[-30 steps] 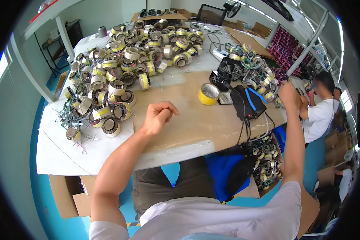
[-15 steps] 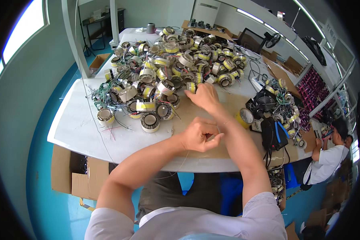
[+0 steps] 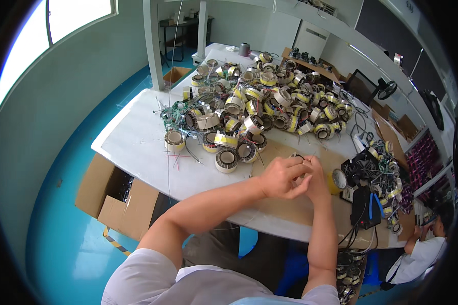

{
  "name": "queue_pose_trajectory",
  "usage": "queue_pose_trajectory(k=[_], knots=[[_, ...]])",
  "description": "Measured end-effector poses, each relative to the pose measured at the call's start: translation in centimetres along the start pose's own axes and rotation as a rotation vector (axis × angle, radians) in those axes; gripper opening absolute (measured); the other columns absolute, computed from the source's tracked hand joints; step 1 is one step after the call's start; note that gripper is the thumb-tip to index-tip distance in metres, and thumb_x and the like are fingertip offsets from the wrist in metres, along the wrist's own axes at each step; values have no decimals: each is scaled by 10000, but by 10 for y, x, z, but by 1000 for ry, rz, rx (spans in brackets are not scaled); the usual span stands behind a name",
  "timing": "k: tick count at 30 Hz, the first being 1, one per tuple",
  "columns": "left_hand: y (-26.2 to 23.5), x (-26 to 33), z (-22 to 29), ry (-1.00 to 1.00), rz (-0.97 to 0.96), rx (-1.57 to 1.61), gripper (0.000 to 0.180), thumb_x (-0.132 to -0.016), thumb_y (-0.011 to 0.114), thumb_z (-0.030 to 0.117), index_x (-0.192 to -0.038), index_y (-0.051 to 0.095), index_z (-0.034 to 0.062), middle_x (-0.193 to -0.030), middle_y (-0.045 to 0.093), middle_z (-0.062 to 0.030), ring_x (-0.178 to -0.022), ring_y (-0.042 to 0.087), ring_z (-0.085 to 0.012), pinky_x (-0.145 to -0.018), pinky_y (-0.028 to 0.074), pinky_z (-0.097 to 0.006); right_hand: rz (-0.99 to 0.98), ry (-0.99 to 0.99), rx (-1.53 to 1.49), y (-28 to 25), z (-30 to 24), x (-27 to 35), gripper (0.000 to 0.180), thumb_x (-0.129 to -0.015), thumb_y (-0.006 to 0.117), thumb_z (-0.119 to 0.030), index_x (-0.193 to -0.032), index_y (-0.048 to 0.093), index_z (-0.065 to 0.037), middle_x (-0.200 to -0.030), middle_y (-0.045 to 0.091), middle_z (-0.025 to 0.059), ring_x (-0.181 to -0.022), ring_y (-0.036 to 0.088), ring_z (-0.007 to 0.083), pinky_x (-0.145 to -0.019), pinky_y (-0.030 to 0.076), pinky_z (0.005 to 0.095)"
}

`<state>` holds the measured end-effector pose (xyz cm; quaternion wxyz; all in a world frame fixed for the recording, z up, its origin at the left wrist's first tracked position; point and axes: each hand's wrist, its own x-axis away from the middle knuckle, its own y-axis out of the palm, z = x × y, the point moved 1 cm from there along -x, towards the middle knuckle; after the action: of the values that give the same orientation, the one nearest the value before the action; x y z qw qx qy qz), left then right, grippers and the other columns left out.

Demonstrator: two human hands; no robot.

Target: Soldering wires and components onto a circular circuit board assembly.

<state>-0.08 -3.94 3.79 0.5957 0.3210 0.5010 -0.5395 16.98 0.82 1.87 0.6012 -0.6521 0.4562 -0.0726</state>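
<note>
My two hands meet above the brown board [image 3: 270, 152] at the table's front. My left hand [image 3: 285, 178] is closed, thumb and fingers pinched, its contents too small to make out. Against it, my right hand [image 3: 316, 178] is closed too, partly hidden behind the left. A dark-rimmed piece, apparently a motor stator [image 3: 296, 156], peeks out just above the fingers; most of it is covered. Beyond the hands lies a big heap of ring-shaped stators [image 3: 269, 94] with white and yellow tape and loose wires. The closest loose stator [image 3: 226, 160] sits left of the board.
A yellow tape roll [image 3: 337, 181], a black box with a fan [image 3: 365, 166] and a black unit with blue-handled pliers [image 3: 366, 207] stand on the right. More wired stators [image 3: 390, 175] lie beyond. An open carton [image 3: 122, 195] is below left. Another person [image 3: 422, 254] sits at right.
My right hand has drawn back from the heap toward me and met my left hand. A stator it was touching seems to have come along. The view has turned left.
</note>
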Motion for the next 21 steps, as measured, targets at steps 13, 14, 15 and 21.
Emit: queue_pose_trajectory(k=[13, 14, 15, 21], knots=[[-230, -92, -187, -889, -220, -1189, 275, -742, 682, 195, -878, 738, -37, -947, 720, -255, -972, 698, -386, -876, 550, -444, 12, 278, -124, -3, 14, 4, 330, -768, 826, -273, -940, 730, -8, -1264, 584, 165, -1154, 600, 347, -977, 499, 423], [-260, -74, -204, -906, -206, -1224, 300, -743, 684, 206, -900, 738, -44, -944, 723, -254, -982, 701, -376, -878, 552, -435, -38, 296, -146, -1, 7, 1, 341, -764, 831, -288, -935, 732, -11, -1267, 585, 162, -1159, 600, 343, -981, 498, 422], [-260, -63, -214, -955, -278, -1200, 353, -753, 707, 254, -932, 738, -49, -963, 729, -242, -991, 706, -356, -879, 555, -417, -14, 330, -133, -2, 11, 4, 341, -764, 831, -288, -935, 732, -11, -1267, 585, 162, -1159, 600, 343, -981, 498, 422], [-297, -33, -273, -967, -738, -1332, 428, -755, 749, 262, -1033, 698, -59, -1121, 692, -266, -1067, 671, -380, -914, 538, -424, -85, 247, -135, -7, 3, -2, 387, -766, 829, -340, -965, 732, -23, -1271, 593, 153, -1135, 622, 336, -970, 514, 409]])
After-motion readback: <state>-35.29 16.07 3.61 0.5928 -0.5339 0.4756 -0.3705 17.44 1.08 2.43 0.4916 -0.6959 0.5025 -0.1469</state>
